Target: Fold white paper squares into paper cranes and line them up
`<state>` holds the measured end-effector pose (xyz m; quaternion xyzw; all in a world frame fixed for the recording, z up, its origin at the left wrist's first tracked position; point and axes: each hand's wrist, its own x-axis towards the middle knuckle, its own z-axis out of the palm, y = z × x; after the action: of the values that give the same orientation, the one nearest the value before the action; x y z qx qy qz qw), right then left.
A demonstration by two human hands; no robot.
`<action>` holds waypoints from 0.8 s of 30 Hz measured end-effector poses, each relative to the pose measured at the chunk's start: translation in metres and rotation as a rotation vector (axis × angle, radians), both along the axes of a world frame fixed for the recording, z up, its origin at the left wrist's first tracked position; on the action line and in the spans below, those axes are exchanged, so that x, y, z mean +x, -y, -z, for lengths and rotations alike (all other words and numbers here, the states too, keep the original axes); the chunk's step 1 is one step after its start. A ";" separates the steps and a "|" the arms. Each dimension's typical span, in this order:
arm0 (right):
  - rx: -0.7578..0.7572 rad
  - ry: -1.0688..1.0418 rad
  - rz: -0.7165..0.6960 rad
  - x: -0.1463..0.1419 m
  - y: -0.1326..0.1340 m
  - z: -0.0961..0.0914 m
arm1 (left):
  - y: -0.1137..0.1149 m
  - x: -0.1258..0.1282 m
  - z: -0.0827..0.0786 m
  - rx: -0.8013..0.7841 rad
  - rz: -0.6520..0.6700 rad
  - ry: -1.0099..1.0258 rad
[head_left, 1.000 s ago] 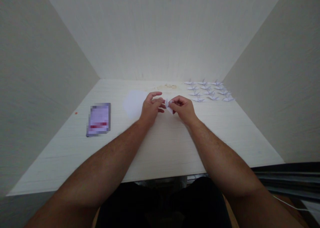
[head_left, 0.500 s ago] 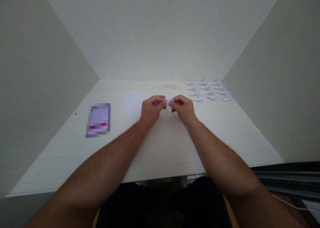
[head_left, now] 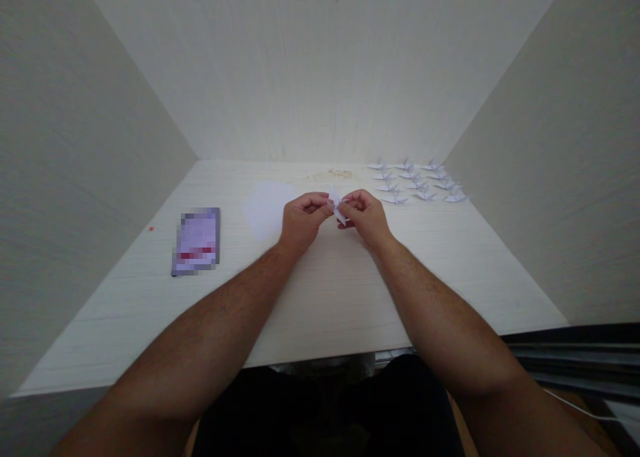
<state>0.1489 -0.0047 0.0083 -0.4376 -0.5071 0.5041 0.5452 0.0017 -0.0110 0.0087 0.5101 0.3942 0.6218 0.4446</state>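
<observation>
A small folded piece of white paper (head_left: pixel 336 202) is pinched between both of my hands just above the middle of the pale wooden table (head_left: pixel 320 290). My left hand (head_left: pixel 301 218) is closed, thumb and fingers gripping the paper's left side. My right hand (head_left: pixel 367 215) is closed as well, holding its right side. Most of the paper is hidden by my fingers. A flat white sheet (head_left: pixel 265 209) lies on the table just left of my left hand.
Several small white paper cranes (head_left: pixel 415 181) stand in rows at the back right of the table. A purple-and-white packet (head_left: pixel 197 241) lies flat at the left. Pale walls close in the table on the left, back and right. A brownish stain (head_left: pixel 335 173) marks the far edge.
My left hand's fingers, spread a second ago, have closed onto the paper. The paper has turned a little and now points up between my fingertips.
</observation>
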 end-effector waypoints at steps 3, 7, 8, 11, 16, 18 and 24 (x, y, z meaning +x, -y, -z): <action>-0.043 0.008 -0.014 0.000 0.000 -0.001 | 0.000 -0.001 -0.001 -0.017 0.039 0.053; -0.006 0.044 -0.019 0.000 0.001 0.000 | -0.001 -0.001 -0.002 -0.090 0.034 0.125; 0.009 0.060 -0.015 0.000 0.001 0.000 | -0.001 -0.001 -0.002 -0.111 0.021 0.112; 0.060 0.105 -0.008 0.000 0.001 -0.001 | -0.003 -0.001 -0.001 -0.181 0.049 0.075; 0.081 0.108 -0.010 0.000 0.001 -0.001 | -0.005 -0.004 0.002 -0.251 0.128 0.115; 0.046 0.142 0.012 0.000 0.002 -0.001 | -0.006 -0.005 0.002 -0.257 0.152 0.105; -0.018 0.313 -0.077 0.003 0.006 -0.004 | -0.005 -0.005 0.001 -0.273 0.123 0.147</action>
<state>0.1516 -0.0107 0.0123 -0.4956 -0.5978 0.4550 0.4360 -0.0029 -0.0058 0.0077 0.4212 0.4097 0.5698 0.5746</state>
